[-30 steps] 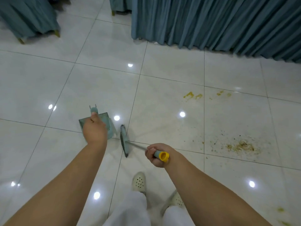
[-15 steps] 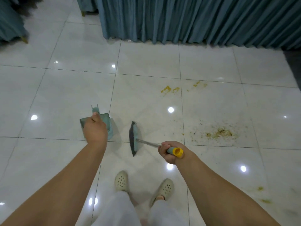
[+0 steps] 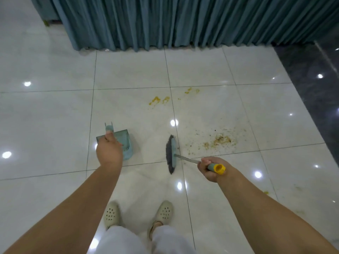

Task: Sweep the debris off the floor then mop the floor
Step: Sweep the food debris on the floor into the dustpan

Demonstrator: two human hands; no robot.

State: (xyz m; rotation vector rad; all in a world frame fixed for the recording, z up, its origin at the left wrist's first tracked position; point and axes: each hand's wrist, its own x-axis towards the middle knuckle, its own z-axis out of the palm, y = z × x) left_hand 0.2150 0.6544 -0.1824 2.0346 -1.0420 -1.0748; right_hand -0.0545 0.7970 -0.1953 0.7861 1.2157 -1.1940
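1. Head view is looking down at a glossy white tiled floor (image 3: 128, 74), with two bare arms reaching out over it.
2. Left hand (image 3: 109, 152) is gripping the handle of a teal dustpan (image 3: 122, 142), fingers curled round it, the pan hanging out in front of the left shoe (image 3: 111, 215).
3. Right hand (image 3: 211, 168) is wrapping tightly round the yellow-capped handle of the broom (image 3: 171, 154), whose dark bristles are pointing left.
4. Brown crumbly debris (image 3: 220, 141) is lying just right of the broom head.
5. Yellow smears (image 3: 158, 100) are showing farther out, near the blue curtain (image 3: 183, 22).
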